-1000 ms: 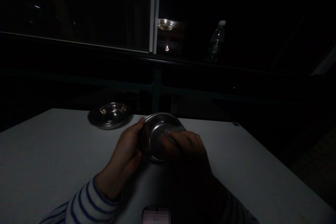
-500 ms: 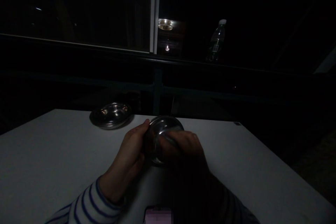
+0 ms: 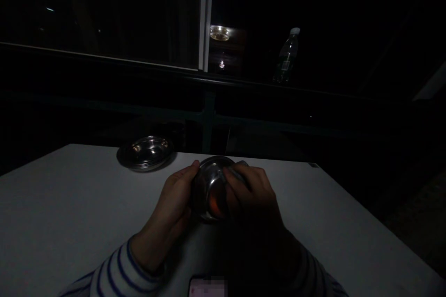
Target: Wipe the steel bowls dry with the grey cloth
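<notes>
A shiny metal bowl (image 3: 205, 185) is held tilted over the front middle of the table. My left hand (image 3: 176, 195) grips it by the left rim, thumb on top and the other fingers mostly hidden beneath. Against its right side, my right hand (image 3: 252, 190) has its fingers bent and pressed to the curved metal. A bit of a small greyish crumpled thing (image 3: 242, 164) shows past those fingers; in the dim light its kind is unclear. An orange reflection glows on the bowl.
Several nested metal bowls (image 3: 145, 166) stand at the table's far left edge. A phone (image 3: 207, 287) lies at the near edge of the white table (image 3: 87, 204). Beyond are a dark window with a pale frame (image 3: 205, 18) and a plastic bottle (image 3: 288, 53) on the ledge.
My right hand has shifted slightly up and right across the bowl, uncovering more of its surface and the greyish thing. My left hand keeps its grip on the rim.
</notes>
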`<state>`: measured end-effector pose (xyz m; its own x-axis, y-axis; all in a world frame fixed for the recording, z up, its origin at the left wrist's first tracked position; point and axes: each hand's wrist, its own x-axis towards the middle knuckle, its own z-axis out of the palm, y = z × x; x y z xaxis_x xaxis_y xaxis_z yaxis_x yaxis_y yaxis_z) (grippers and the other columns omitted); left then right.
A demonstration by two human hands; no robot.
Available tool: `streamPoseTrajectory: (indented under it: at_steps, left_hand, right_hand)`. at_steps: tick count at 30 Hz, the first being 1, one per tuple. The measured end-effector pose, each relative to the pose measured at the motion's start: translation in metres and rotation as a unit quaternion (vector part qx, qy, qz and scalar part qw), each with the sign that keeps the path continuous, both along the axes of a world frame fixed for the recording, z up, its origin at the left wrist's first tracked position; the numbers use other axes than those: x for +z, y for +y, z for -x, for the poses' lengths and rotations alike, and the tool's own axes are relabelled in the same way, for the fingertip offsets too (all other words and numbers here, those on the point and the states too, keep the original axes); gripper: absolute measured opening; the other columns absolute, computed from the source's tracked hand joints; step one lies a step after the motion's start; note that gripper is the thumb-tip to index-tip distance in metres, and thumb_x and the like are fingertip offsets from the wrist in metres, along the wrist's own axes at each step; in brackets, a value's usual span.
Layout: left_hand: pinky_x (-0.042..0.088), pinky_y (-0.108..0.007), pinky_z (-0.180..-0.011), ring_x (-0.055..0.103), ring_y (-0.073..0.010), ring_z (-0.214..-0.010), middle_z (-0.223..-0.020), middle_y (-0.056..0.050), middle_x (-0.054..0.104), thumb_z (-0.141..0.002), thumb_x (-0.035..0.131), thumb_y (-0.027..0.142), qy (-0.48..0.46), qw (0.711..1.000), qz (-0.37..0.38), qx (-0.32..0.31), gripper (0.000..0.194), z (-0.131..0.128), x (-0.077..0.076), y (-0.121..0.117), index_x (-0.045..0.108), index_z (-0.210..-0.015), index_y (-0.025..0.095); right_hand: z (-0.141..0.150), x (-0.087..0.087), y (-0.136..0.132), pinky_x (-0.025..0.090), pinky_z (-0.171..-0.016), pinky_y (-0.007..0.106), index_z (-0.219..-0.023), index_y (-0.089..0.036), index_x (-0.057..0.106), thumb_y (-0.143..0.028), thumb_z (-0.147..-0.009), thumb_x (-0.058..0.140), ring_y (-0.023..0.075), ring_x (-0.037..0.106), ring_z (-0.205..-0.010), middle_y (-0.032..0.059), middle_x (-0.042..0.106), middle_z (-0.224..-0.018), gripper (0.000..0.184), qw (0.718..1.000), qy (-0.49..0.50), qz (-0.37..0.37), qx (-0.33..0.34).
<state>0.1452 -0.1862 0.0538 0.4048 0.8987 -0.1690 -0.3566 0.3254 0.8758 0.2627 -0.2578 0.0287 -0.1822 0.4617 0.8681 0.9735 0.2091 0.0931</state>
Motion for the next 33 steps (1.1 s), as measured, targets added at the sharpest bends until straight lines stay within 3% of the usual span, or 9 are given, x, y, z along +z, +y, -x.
streamPoseTrajectory:
  at_steps: [5,11,17,22,28,33]
  left_hand:
    - [0.039,-0.02,-0.046,0.051,-0.0091,-0.045,-0.05,0.002,0.058,-0.066,0.062,0.026,-0.015,1.0,-0.013,0.022,0.016,0.0,0.0,0.001,0.057,-0.057,0.014]
    - [0.039,-0.02,-0.045,0.053,-0.0101,-0.047,-0.054,0.001,0.06,-0.069,0.06,0.029,0.004,1.0,-0.018,-0.004,0.016,-0.002,-0.003,-0.002,0.06,-0.062,0.014]
    - [0.04,-0.02,-0.048,0.053,-0.0104,-0.05,-0.053,0.002,0.057,-0.068,0.061,0.03,-0.001,1.0,-0.023,-0.001,0.017,0.001,-0.006,0.002,0.059,-0.065,0.014]
    - [0.041,-0.021,-0.05,0.055,-0.0114,-0.052,-0.058,0.001,0.061,-0.067,0.062,0.031,0.005,1.0,-0.007,-0.003,0.018,-0.001,-0.004,0.0,0.061,-0.07,0.013]
    - [0.037,-0.019,-0.042,0.049,-0.0086,-0.043,-0.05,0.002,0.057,-0.066,0.062,0.03,0.003,1.0,-0.022,0.004,0.019,0.0,-0.002,0.0,0.057,-0.059,0.014]
    - [0.042,-0.02,-0.045,0.054,-0.0107,-0.048,-0.053,0.0,0.06,-0.069,0.059,0.027,-0.002,0.999,-0.031,0.007,0.016,0.0,-0.002,-0.001,0.06,-0.063,0.012]
  right_hand:
    - [0.016,-0.01,-0.001,0.037,-0.073,0.034,-0.105,-0.018,0.055,-0.02,-0.079,0.047,0.0177,0.045,-0.09,0.0014,0.058,-0.101,0.027,0.997,-0.054,0.024,0.046]
    - [0.0,-0.006,0.003,0.038,-0.071,0.035,-0.101,-0.016,0.058,-0.027,-0.085,0.041,0.0199,0.047,-0.089,0.0066,0.059,-0.103,0.026,1.0,0.008,0.022,0.012]
    - [0.009,-0.005,0.0,0.037,-0.071,0.034,-0.105,-0.021,0.056,-0.024,-0.079,0.048,0.0183,0.045,-0.09,-0.0005,0.058,-0.106,0.027,0.996,-0.047,0.064,0.046]
    - [0.001,-0.002,0.003,0.038,-0.074,0.034,-0.099,-0.013,0.057,-0.019,-0.083,0.041,0.0183,0.046,-0.092,0.0058,0.06,-0.102,0.023,0.998,-0.043,0.022,0.028]
    - [0.006,-0.005,0.0,0.038,-0.072,0.034,-0.104,-0.021,0.056,-0.024,-0.08,0.047,0.018,0.046,-0.091,0.0005,0.059,-0.105,0.026,0.996,-0.051,0.05,0.05]
    - [-0.008,0.004,0.002,0.041,-0.077,0.033,-0.099,-0.012,0.058,-0.018,-0.084,0.041,0.0173,0.049,-0.092,0.0082,0.061,-0.1,0.023,0.999,0.006,0.018,0.03]
